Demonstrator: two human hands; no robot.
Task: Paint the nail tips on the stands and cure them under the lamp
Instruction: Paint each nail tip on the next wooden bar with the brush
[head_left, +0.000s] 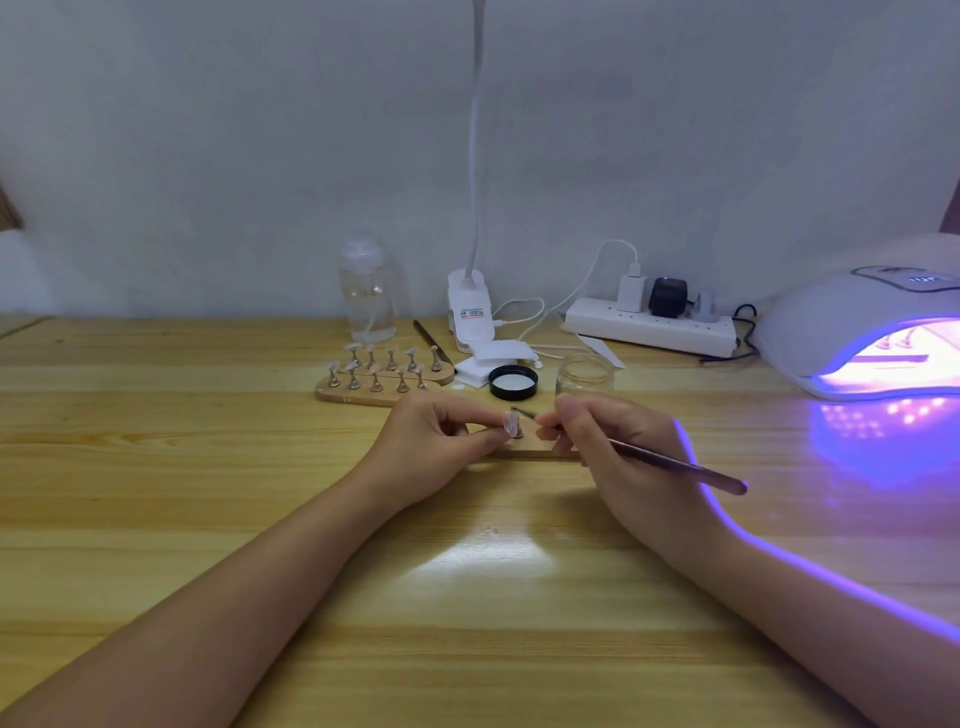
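- Left hand: fingers curled, thumb and forefinger pinching a clear nail tip at centre of the table. The tip stands upright at the fingertips, over a small wooden base lying between the two hands.
- Right hand: fingers curled round a thin brush, held pen-fashion. The handle runs back to the right past the hand; the dark bristle end sits just beside the tip. Contact between bristles and tip cannot be told.
- Behind the hands: a wooden board carrying two rows of small metal stands, each with a pale tip on top. It is apart from both hands.
- Right of the board: a black lid lying inside-up, and an open glass jar beside it.
- Curing lamp: at the right edge of the table, lit violet; the glow spills over the wood and along the right forearm.
- Rear of table: a clear bottle, a white clip lamp with its neck rising out of view, a power strip with plugs and cables.
- Surface: light wooden planks. Backdrop: a plain pale wall.
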